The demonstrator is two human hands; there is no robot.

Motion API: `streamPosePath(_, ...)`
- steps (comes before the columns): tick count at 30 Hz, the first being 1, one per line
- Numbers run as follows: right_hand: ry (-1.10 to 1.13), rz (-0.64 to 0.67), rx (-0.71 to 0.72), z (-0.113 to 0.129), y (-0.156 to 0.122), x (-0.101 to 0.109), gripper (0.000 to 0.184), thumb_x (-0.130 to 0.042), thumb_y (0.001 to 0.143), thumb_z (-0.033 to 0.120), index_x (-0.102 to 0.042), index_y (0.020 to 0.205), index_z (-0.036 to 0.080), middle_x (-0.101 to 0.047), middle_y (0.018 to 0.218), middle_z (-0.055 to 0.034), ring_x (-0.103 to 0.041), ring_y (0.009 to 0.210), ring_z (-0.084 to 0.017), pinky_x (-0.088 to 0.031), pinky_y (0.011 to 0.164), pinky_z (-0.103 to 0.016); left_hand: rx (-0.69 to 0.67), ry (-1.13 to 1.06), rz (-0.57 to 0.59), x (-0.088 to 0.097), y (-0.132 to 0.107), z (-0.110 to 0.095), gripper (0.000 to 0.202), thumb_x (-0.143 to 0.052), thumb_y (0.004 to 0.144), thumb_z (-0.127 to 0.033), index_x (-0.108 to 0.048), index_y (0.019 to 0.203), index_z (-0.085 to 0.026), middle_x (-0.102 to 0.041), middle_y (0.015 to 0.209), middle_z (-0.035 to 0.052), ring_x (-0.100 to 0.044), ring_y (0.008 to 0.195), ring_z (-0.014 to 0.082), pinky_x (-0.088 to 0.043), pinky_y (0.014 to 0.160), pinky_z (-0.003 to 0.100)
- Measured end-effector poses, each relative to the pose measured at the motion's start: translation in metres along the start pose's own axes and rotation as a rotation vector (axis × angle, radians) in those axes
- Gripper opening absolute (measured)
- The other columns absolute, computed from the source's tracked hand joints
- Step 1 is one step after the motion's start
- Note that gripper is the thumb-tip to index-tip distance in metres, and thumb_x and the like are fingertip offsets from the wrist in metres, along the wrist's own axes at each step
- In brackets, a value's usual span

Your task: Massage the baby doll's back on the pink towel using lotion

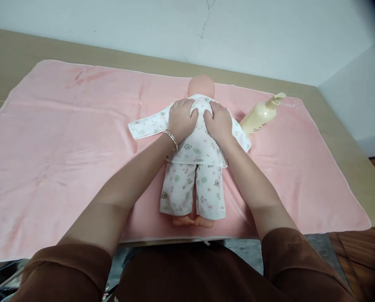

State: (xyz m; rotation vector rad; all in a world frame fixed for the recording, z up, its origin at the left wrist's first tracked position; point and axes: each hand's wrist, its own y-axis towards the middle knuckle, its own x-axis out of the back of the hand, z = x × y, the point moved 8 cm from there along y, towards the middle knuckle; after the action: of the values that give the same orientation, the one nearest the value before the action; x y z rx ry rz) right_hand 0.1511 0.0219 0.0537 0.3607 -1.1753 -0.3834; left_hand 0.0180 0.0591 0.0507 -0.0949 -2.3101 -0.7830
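A baby doll [196, 144] in a white printed top and matching trousers lies on a pink blanket [89, 167]. Its bald head [201, 86] points away from me, with no face showing, and its bare feet point towards me. My left hand [183, 118], below a silver bangle [171, 139], rests on the left side of the doll's upper back. On the right side lies my right hand [219, 121], level with the left. Both palms are down, thumbs apart from the fingers and pointing inward. Neither hand grips anything visible; the fingertips partly curve over the shoulders.
A pale yellow pump bottle [260, 115] is on the blanket, just right of the doll's sleeve. Under the blanket is a wooden table [341, 126], its back edge against a white wall [143, 29] with a crack. Wooden flooring [360, 251] shows at lower right.
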Motion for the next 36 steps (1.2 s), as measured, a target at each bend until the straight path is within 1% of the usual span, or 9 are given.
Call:
streamPosePath(4,0.024,0.048,0.076,0.0,0.005,-0.003,0.044,-0.032,0.098,0.034,-0.055,0.132,0.018,-0.06,0.133,-0.013,-0.053,0.125,-0.029,-0.038,0.109,-0.051,-0.025,0.068,0.049,-0.001,0.003,-0.002,0.032,-0.038,0.093,-0.033,-0.063,0.11,-0.022,-0.068,0.117,0.01,-0.057,0.116,0.028,-0.04,0.109,0.046)
streamPosePath(8,0.061,0.033,0.105,0.008,0.002,0.002,0.042,-0.034,0.096,0.03,-0.06,0.127,0.018,-0.064,0.128,-0.0113,-0.058,0.119,-0.027,-0.043,0.105,-0.046,0.016,0.098,0.025,0.007,0.001,-0.008,0.027,-0.042,0.091,-0.033,-0.063,0.103,-0.019,-0.068,0.105,0.0141,-0.055,0.118,0.033,-0.041,0.105,0.048)
streamPosePath(11,0.081,0.007,0.116,0.016,-0.005,0.005,0.039,-0.038,0.095,0.029,-0.062,0.124,0.019,-0.066,0.126,-0.0105,-0.059,0.119,-0.027,-0.044,0.104,-0.042,0.044,0.113,0.023,0.012,0.0,-0.013,0.026,-0.045,0.09,-0.034,-0.06,0.103,-0.018,-0.066,0.105,0.0159,-0.053,0.121,0.0361,-0.041,0.104,0.049)
streamPosePath(14,0.084,-0.053,0.051,0.018,-0.013,0.01,0.037,-0.04,0.094,0.028,-0.065,0.119,0.019,-0.067,0.123,-0.0097,-0.06,0.118,-0.027,-0.045,0.102,-0.041,0.094,0.19,0.057,0.016,-0.003,-0.016,0.028,-0.044,0.089,-0.033,-0.059,0.107,-0.017,-0.066,0.11,0.0164,-0.052,0.121,0.0367,-0.042,0.101,0.049)
streamPosePath(17,0.079,-0.112,-0.034,0.016,-0.018,0.014,0.037,-0.038,0.095,0.028,-0.067,0.115,0.019,-0.07,0.115,-0.0087,-0.062,0.11,-0.027,-0.048,0.096,-0.041,0.141,0.26,0.099,0.016,-0.006,-0.016,0.029,-0.043,0.088,-0.029,-0.06,0.109,-0.017,-0.065,0.114,0.0164,-0.053,0.119,0.0357,-0.043,0.1,0.047)
streamPosePath(20,0.052,-0.113,-0.043,0.015,-0.016,0.015,0.035,-0.038,0.095,0.03,-0.067,0.111,0.019,-0.07,0.108,-0.0094,-0.062,0.104,-0.027,-0.049,0.091,-0.042,0.153,0.25,0.104,0.014,-0.006,-0.013,0.031,-0.042,0.087,-0.026,-0.061,0.111,-0.017,-0.065,0.116,0.0153,-0.054,0.119,0.0341,-0.042,0.102,0.047)
streamPosePath(24,-0.001,-0.072,-0.026,0.013,-0.009,0.012,0.032,-0.039,0.095,0.031,-0.067,0.103,0.018,-0.069,0.105,-0.0113,-0.061,0.103,-0.029,-0.047,0.093,-0.044,0.104,0.148,0.103,0.005,-0.001,-0.003,0.036,-0.042,0.086,-0.026,-0.062,0.116,-0.02,-0.067,0.119,0.0107,-0.056,0.119,0.0294,-0.039,0.108,0.046)
streamPosePath(29,-0.003,-0.045,-0.028,0.011,-0.008,0.008,0.035,-0.035,0.097,0.032,-0.064,0.111,0.017,-0.068,0.11,-0.0122,-0.059,0.107,-0.03,-0.045,0.097,-0.046,0.085,0.071,0.076,0.0,0.004,0.006,0.04,-0.043,0.084,-0.027,-0.064,0.118,-0.02,-0.067,0.124,0.009,-0.057,0.12,0.0274,-0.038,0.111,0.046)
streamPosePath(36,0.013,0.013,0.018,0.006,-0.003,0.0,0.041,-0.032,0.099,0.034,-0.06,0.123,0.016,-0.065,0.121,-0.0128,-0.057,0.116,-0.03,-0.042,0.103,-0.048,0.085,0.043,0.062,0.0,0.002,0.006,0.04,-0.044,0.084,-0.027,-0.064,0.118,-0.02,-0.067,0.124,0.0087,-0.057,0.12,0.0273,-0.039,0.112,0.046)
